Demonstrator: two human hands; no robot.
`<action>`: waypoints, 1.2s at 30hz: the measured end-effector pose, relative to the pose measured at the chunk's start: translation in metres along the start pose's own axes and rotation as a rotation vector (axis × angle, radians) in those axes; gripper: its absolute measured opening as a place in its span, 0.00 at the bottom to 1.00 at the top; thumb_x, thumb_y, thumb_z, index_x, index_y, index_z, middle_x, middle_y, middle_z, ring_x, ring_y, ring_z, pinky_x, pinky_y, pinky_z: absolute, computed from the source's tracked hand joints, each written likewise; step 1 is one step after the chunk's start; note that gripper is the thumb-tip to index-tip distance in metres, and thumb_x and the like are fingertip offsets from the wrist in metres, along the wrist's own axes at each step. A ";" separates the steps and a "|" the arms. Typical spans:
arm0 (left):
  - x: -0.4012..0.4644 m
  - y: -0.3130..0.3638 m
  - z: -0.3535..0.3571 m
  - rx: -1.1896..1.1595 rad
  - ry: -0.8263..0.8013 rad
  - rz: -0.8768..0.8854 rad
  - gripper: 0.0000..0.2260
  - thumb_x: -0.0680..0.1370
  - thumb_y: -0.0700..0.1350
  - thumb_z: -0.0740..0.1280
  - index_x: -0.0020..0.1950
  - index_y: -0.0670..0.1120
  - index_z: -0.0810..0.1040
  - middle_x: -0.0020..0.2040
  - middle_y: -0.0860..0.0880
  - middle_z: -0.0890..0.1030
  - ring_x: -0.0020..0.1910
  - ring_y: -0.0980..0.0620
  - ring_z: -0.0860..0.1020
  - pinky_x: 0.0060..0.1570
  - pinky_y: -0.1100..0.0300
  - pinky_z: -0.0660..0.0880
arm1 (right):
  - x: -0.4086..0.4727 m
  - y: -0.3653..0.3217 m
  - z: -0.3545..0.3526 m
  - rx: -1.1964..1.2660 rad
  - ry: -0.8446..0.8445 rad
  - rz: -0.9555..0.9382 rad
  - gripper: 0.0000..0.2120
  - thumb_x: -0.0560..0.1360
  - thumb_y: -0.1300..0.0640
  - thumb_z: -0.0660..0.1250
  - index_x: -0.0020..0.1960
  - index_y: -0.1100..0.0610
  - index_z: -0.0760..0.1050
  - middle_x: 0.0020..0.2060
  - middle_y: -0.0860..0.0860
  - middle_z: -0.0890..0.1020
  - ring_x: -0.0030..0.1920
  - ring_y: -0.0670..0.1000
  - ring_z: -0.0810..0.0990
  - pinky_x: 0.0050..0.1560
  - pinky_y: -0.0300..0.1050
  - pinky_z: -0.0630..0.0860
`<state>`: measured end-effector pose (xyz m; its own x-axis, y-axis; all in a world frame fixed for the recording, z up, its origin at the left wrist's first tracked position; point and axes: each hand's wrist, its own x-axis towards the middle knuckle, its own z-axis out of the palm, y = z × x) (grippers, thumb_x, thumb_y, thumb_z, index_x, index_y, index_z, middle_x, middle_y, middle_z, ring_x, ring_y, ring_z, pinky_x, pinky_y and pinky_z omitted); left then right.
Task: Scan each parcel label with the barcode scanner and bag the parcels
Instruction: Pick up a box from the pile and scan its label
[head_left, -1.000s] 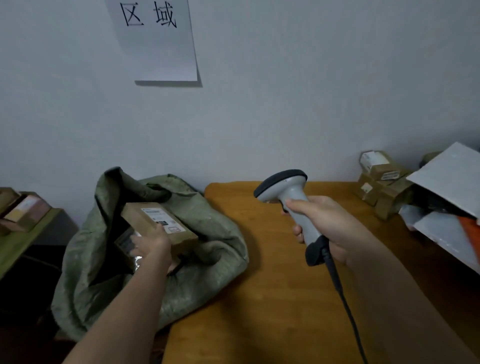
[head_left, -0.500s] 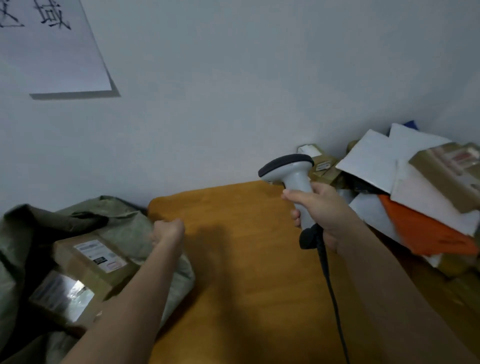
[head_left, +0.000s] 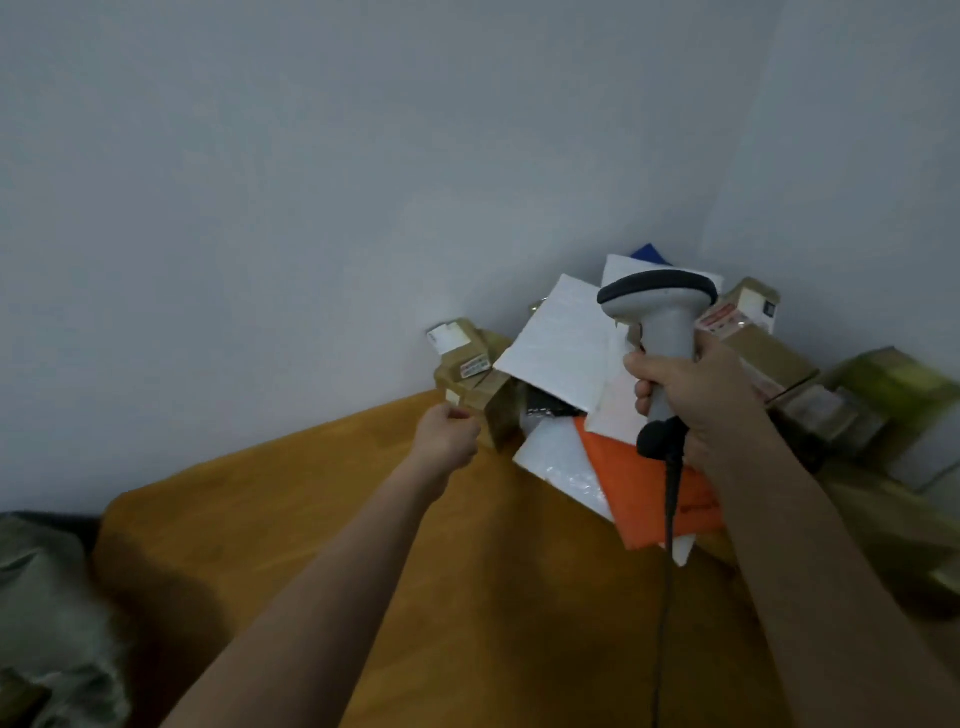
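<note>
While my right hand (head_left: 698, 400) keeps its fingers clamped round the grey barcode scanner (head_left: 662, 332) above the parcels (head_left: 561, 343) heaped at the bench (head_left: 467, 597) corner, my left hand (head_left: 447, 439), fingers curled and empty, hovers beside a brown box (head_left: 475, 379).

We see a wooden table (head_left: 467, 623) with an orange-brown top and a rounded corner at its far left. It stands pushed into the corner of the room, against a plain pale grey wall (head_left: 311, 182) behind it. A second stretch of the same pale wall (head_left: 857, 156) meets the first at the right, forming a soft vertical seam above the far end of the table. We find the light dim and even, and the tabletop carries a dark, blurred shadow near its left edge.
</note>
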<state>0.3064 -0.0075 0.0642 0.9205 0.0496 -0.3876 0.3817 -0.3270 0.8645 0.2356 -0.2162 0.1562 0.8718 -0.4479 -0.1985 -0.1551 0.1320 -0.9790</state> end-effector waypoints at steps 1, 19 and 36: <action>0.004 0.013 0.023 -0.008 -0.040 0.005 0.05 0.78 0.38 0.63 0.53 0.43 0.74 0.46 0.44 0.77 0.42 0.48 0.77 0.42 0.56 0.77 | 0.017 0.000 -0.019 0.021 0.025 -0.006 0.11 0.75 0.67 0.70 0.55 0.60 0.73 0.38 0.54 0.76 0.30 0.47 0.74 0.31 0.42 0.74; 0.056 0.099 0.249 -0.065 -0.269 -0.090 0.12 0.78 0.51 0.67 0.58 0.47 0.78 0.54 0.47 0.83 0.49 0.50 0.81 0.49 0.55 0.81 | 0.196 0.062 -0.175 0.102 0.342 0.247 0.30 0.74 0.67 0.68 0.71 0.47 0.64 0.51 0.57 0.77 0.38 0.50 0.76 0.37 0.45 0.75; 0.027 0.095 0.160 -0.356 -0.243 -0.127 0.25 0.82 0.45 0.61 0.75 0.61 0.55 0.58 0.44 0.79 0.49 0.45 0.83 0.48 0.45 0.81 | 0.144 0.036 -0.097 0.332 -0.095 0.062 0.31 0.67 0.42 0.76 0.67 0.38 0.70 0.58 0.46 0.82 0.59 0.50 0.80 0.62 0.58 0.75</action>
<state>0.3544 -0.1887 0.0846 0.8342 -0.1688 -0.5250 0.5348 0.0148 0.8449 0.3105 -0.3617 0.0879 0.9073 -0.3475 -0.2365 -0.0631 0.4438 -0.8939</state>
